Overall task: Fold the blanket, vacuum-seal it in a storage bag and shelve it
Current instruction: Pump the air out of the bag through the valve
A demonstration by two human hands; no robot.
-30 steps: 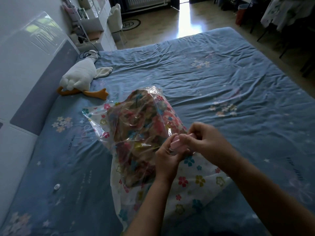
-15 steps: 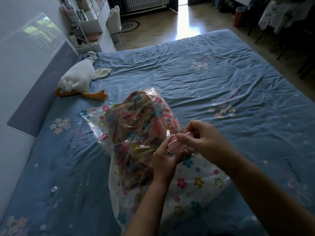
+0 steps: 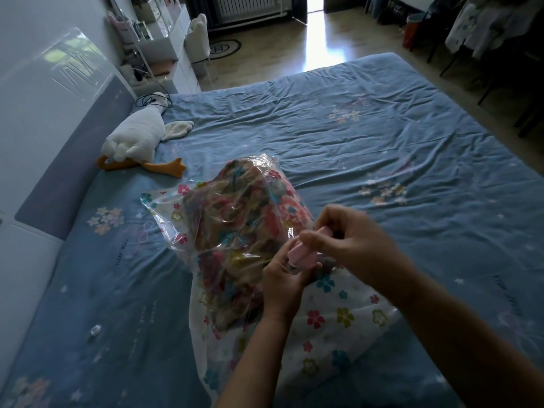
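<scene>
The left hand [image 3: 281, 287] and right hand [image 3: 353, 242] are both pinching a pink piece [image 3: 300, 254] with curled fingers against the blanket-filled storage bag [image 3: 338, 319] on the bed [image 3: 382, 136].

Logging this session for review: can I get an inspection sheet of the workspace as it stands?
Surface: wrinkled blue bed sheet.
Job's things: floral blanket inside the clear storage bag, lying on the sheet; pink plastic piece at the bag.
Clutter: plush goose by the headboard; small white disc on the sheet.
Grippers: left hand and right hand both pinch the pink plastic piece.
Cables: black cable coiled by the goose's head.
Surroundings: white chair, radiator, hanging clothes.
</scene>
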